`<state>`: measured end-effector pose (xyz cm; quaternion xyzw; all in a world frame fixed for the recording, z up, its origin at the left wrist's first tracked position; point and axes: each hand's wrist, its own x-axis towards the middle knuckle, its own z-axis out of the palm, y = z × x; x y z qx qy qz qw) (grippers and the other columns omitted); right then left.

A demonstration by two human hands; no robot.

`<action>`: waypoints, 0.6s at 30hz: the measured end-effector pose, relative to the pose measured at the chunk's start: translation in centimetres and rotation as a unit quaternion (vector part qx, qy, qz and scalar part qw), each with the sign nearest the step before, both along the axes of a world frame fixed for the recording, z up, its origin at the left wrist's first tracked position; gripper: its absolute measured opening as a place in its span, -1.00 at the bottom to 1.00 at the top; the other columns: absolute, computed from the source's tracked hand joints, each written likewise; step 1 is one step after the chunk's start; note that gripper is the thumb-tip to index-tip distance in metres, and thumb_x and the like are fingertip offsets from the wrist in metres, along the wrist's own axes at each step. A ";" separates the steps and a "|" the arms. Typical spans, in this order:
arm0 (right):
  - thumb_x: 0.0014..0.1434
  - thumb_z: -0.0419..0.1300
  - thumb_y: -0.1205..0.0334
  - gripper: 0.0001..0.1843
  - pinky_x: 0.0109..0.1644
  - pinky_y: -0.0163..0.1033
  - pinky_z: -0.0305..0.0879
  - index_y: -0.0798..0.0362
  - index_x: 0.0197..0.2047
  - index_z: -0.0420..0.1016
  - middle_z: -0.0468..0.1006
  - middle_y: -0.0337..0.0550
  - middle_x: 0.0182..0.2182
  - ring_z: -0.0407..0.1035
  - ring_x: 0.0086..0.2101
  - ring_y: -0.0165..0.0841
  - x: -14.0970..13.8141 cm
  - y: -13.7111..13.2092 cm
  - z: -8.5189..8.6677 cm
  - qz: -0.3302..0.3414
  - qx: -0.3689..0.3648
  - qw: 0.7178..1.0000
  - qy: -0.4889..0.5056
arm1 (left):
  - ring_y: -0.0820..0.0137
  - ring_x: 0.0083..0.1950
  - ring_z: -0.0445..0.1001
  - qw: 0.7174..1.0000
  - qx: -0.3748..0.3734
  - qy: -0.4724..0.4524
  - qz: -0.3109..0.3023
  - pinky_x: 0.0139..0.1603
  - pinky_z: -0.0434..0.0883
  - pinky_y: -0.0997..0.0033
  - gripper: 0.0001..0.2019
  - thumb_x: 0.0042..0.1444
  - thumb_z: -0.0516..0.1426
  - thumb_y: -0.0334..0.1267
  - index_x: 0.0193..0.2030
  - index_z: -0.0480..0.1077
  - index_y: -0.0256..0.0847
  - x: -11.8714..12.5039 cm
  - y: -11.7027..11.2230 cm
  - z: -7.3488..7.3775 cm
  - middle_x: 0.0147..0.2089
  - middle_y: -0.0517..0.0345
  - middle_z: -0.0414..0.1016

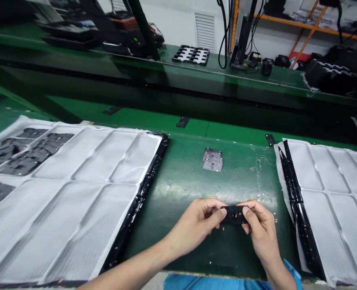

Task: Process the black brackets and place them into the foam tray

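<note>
A small flat black plastic part with cut-outs is held between both hands just above the green bench top. My left hand pinches its left end with thumb and fingers closed. Its right end is gripped the same way by my right hand. A short way beyond the hands, a small stack of grey metal plates lies on the bench.
A large white-lined tray at left holds several black parts in its far corner. Another white-lined tray lies at right. Loose black parts sit by the conveyor edge, and a black tray rests on the far belt.
</note>
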<state>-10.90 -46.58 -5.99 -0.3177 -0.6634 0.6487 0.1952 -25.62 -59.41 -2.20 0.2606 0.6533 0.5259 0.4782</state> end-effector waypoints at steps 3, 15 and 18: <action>0.37 0.22 -0.02 -0.63 -0.47 -0.33 0.22 0.11 -0.01 0.62 0.47 -0.28 -0.56 0.28 -0.57 -0.41 -0.6 -0.2 -0.4 0.030 -0.019 0.999 0.005 | 0.43 -0.41 0.44 0.998 0.007 0.067 0.009 -0.36 0.35 0.49 -0.81 0.21 0.21 -0.18 -0.17 0.57 -0.25 -2.6 0.1 0.0 -0.41 0.21 0.52; 0.34 0.25 0.03 -0.64 -0.43 -0.31 0.20 0.06 0.08 0.54 0.59 -0.04 -0.18 0.25 -0.50 -0.44 -0.5 -0.6 -2.2 0.027 -0.033 0.999 -0.003 | 0.38 -0.48 0.52 0.941 -0.048 0.330 0.063 -0.37 0.44 0.41 -0.96 0.14 0.19 -0.38 -0.29 0.46 -0.19 -12.2 3.8 -4.6 -0.45 0.24 0.51; 0.33 0.26 0.00 -0.62 -0.44 -0.32 0.19 0.07 0.08 0.54 0.58 -0.06 -0.20 0.24 -0.51 -0.44 -0.5 -0.9 -2.5 0.033 -0.034 0.999 -0.010 | 0.36 -0.41 0.54 0.922 -0.068 0.377 0.059 -0.27 0.49 0.36 -0.93 0.14 0.21 -0.42 -0.28 0.47 -0.18 -12.2 3.8 -4.5 -0.37 0.20 0.53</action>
